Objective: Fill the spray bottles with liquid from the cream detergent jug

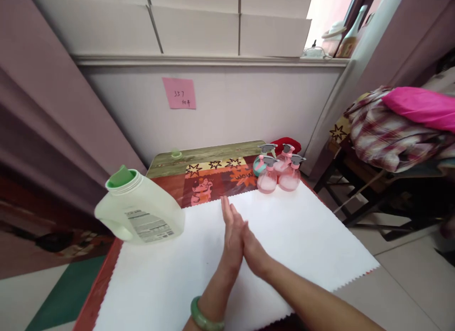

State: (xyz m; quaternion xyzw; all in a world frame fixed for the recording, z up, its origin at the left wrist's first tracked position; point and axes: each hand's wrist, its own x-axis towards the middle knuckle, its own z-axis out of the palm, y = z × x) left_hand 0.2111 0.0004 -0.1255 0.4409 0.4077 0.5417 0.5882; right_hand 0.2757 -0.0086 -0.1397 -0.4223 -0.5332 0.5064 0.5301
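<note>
My left hand [232, 236], with a green bangle [206, 317] on its wrist, is held palm-inward above the white cloth [156, 283]. Pressed against it is my right hand [254, 250], palm to palm. The left fingers are stretched out and apart; those of the right lie mostly behind the left hand. Nothing shows between the palms. To the left stands a large whitish jug [152, 203] with a green pouring insert [122, 177] in its uncapped mouth. Several small spray bottles [267, 181] with pink liquid and a teal one [258, 166] cluster at the back right.
A patterned mat [202, 188] covers the table's back, with a small green cap [177, 154] on it. A red item [289, 143] lies behind the bottles. The wall bears a pink note [179, 93]. Clothes [387, 127] are heaped at right; a curtain [71, 108] hangs left.
</note>
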